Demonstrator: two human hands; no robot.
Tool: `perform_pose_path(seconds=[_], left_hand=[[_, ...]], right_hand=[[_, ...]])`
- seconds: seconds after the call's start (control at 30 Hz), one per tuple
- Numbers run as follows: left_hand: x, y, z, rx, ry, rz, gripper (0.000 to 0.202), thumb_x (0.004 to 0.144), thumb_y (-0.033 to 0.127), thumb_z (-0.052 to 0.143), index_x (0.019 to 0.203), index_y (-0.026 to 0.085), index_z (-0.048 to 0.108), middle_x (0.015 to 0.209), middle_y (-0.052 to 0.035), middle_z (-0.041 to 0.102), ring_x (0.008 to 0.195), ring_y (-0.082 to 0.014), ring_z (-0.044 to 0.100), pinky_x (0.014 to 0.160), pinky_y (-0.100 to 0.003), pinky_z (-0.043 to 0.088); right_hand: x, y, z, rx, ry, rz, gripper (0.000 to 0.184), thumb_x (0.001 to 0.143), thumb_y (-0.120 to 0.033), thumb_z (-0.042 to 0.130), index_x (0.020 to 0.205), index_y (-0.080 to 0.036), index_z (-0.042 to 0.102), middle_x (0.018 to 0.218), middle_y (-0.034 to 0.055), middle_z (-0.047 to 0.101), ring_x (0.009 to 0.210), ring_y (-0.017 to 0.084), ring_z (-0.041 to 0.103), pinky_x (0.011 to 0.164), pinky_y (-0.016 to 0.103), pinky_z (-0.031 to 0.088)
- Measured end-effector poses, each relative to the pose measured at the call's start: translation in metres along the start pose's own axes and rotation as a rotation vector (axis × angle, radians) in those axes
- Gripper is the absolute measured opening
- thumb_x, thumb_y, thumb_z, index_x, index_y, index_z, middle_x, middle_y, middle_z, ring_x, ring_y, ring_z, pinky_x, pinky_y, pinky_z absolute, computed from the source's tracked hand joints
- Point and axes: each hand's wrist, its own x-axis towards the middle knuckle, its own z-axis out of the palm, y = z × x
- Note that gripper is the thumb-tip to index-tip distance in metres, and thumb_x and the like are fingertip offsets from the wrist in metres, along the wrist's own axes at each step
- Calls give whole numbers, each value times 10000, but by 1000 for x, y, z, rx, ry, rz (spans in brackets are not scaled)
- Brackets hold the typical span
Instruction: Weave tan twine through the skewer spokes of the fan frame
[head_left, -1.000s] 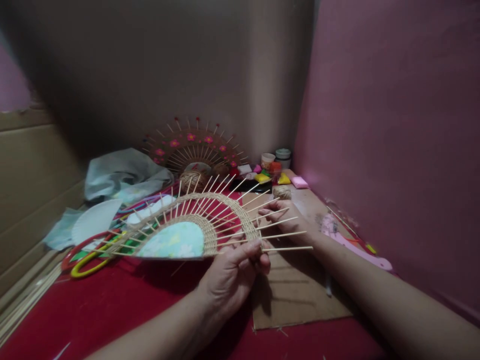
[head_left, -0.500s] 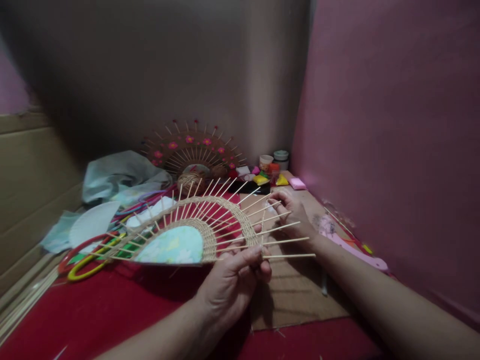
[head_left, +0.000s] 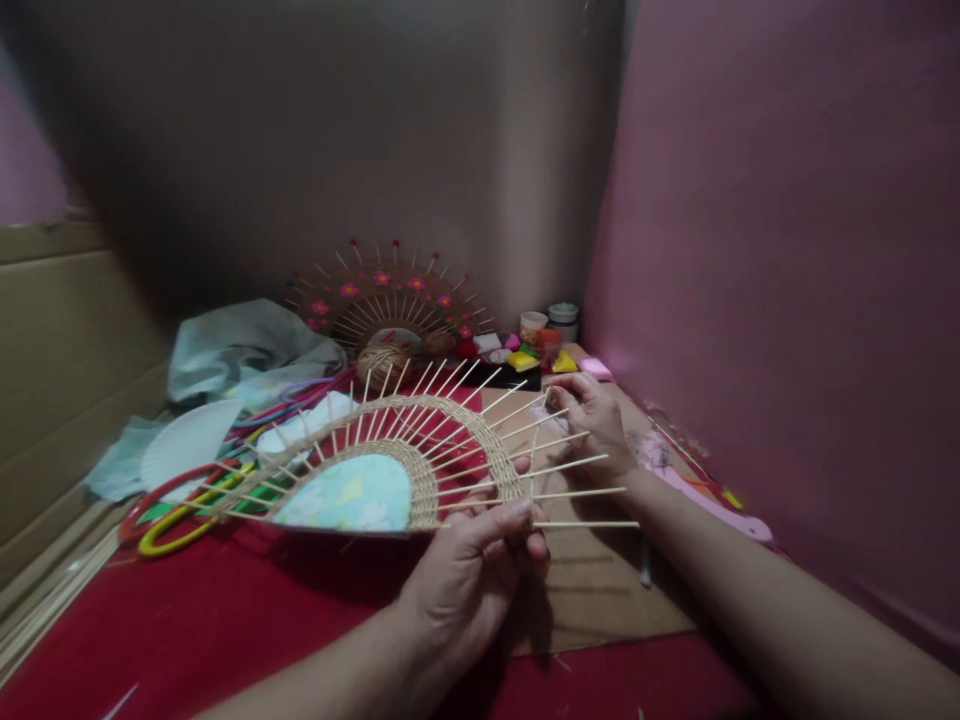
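A half-round woven fan (head_left: pixel 465 413) of thin sticks and twine bands is held up in front of me, with a pale blue floral cloth (head_left: pixel 349 490) half-circle at its centre. My left hand (head_left: pixel 472 560) grips its right end, thumb on top of the outer woven band. Beyond the stick tips on the right, my right hand (head_left: pixel 592 425) has thumb and forefinger pinched together. A thin strand of twine (head_left: pixel 534 450) rises from the band by my left thumb toward those fingers. Its far end is hidden in the pinch.
Behind stands a brown fan with pink flowers (head_left: pixel 382 280). A ball of twine (head_left: pixel 381 366), scissors (head_left: pixel 169 548), grey cloth (head_left: pixel 240 350) and yellow packets (head_left: pixel 523 361) lie around. Cardboard (head_left: pixel 600 600) covers part of the red cloth (head_left: pixel 247 620); a pink glue gun (head_left: pixel 712 510) is at right.
My right hand has drawn back slightly to the right, clearing the stick tips, with the fingers still pinched. The fan and my left hand have shifted slightly right in view.
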Motion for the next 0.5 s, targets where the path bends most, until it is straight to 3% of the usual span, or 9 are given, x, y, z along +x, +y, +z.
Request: perform_pose_path(seconds=[0.13,0.3,0.5], left_hand=[[-5,-1,4,18,-9,-32,100,703,148,639,683,49,639,663,-48,543,554,-84,473,542,-215,411],[-8,0,8,62,-22,-12,130,718,158,619,668,42,649,666,-51,531,563,-92,472,552,-225,417],[-7,1,7,91,-56,5,126,753,188,609,756,70,652,764,-58,550,603,-108,496,554,-241,414]], right_hand=[[6,-1,0,128,-67,174,217,715,-360,572,805,-164,598,702,11,537,666,148,496,638,291,402],[1,-4,2,241,-251,351,289,669,-384,602,828,-144,587,653,19,544,592,144,529,550,289,436],[-24,-15,14,241,-492,421,143,634,-268,612,725,-159,600,645,33,574,550,152,536,503,277,451]])
